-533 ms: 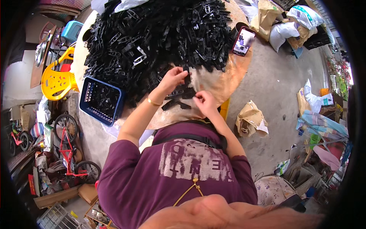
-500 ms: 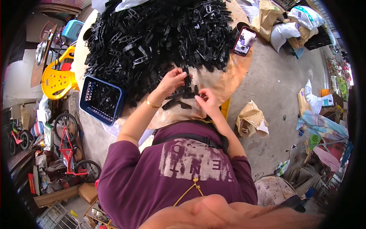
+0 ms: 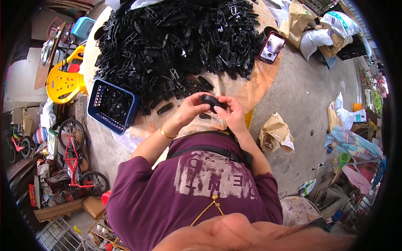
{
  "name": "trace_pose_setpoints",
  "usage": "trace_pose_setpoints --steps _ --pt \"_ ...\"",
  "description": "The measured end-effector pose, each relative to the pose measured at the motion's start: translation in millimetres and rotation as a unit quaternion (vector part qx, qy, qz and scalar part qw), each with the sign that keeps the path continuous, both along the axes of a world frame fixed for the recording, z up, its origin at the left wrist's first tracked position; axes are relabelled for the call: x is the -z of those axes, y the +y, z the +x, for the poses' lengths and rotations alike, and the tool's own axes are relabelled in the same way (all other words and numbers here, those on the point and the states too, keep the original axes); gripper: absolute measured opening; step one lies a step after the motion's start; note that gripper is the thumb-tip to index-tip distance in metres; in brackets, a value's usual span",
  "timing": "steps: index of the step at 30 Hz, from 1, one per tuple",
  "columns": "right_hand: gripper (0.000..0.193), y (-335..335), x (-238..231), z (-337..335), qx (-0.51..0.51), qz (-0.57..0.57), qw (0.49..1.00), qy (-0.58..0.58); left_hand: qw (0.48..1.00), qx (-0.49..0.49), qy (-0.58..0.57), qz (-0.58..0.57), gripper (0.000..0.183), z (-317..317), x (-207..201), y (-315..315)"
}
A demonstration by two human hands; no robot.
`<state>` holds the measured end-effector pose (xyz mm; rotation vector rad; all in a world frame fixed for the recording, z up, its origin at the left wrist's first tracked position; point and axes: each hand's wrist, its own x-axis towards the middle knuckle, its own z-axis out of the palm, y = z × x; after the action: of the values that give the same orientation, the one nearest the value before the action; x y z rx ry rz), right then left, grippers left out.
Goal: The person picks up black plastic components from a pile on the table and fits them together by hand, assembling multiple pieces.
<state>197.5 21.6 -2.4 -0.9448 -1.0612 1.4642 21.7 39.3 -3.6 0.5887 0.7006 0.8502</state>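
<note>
In front of my waist, at the near edge of the round table (image 3: 247, 90), both hands are closed on one dark black plastic part (image 3: 211, 101). My left hand (image 3: 191, 108) pinches its left end, and my right hand (image 3: 232, 112) grips the right end with thumb and fingers. The fingers partly cover the part, so its full shape cannot be made out. A large heap of narrow black plastic pieces (image 3: 176, 46) spreads over the table beyond my hands. One loose piece (image 3: 165, 108) lies left of my left hand, and a small one (image 3: 204, 116) sits just below the hands.
A blue plastic basket (image 3: 135, 109) holding black pieces stands at the table's left edge. On the right edge a phone (image 3: 272, 47) leans beside a dark cup. A yellow chair (image 3: 65, 83) is at the left. A crumpled paper bag (image 3: 276, 133) lies on the floor at right.
My hands were apart, the left farther up the table by the pieces. Now they have come together on one black part, and the loose pieces near them lie differently.
</note>
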Motion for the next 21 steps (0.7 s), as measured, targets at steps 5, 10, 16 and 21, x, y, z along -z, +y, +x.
trace_pose_setpoints --steps 5,10,16,21 --pt "0.037 2 -21 4 0.002 0.119 0.950 -0.290 0.996 -0.002 0.084 0.041 0.033 0 -1 -4" --pt "0.039 3 -29 9 -0.024 0.232 0.883 -0.408 0.995 -0.005 0.092 0.034 0.033 -1 -5 -6" --pt "0.034 1 -35 7 -0.004 0.186 0.922 -0.340 0.993 -0.028 0.110 0.024 0.032 -2 -4 -8" --pt "0.033 -1 -31 3 -0.007 0.257 0.877 -0.406 0.979 -0.009 0.191 0.068 0.031 1 -6 -9"
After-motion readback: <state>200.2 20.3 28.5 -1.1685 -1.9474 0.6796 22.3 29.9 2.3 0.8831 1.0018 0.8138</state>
